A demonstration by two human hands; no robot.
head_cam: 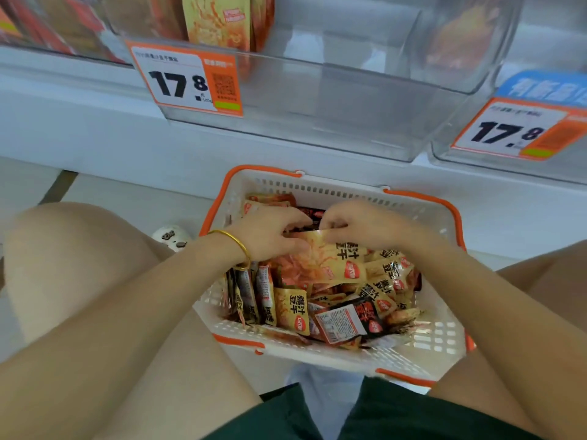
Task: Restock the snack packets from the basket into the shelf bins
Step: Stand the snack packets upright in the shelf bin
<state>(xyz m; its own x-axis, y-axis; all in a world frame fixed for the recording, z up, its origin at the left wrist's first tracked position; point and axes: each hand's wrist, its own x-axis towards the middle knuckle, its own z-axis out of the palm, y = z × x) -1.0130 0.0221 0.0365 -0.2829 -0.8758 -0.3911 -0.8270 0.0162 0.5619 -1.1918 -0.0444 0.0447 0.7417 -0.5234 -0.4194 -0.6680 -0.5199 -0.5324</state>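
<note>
Head view: snack packet [320, 262] over basket [317, 185], top edge apparently in pinch grip of left hand [270, 231] and right hand [365, 222].

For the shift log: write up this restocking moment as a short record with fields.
left grip: holds yellow snack packet at its top edge
right grip: pinches the same packet
basket: white with orange handles, holds many more packets, yellow and black
shelf bin: clear, mostly bare; few upright packets at back left
price tag: 17.8, on the bin's front
stage: held packet not yet in bin
</note>
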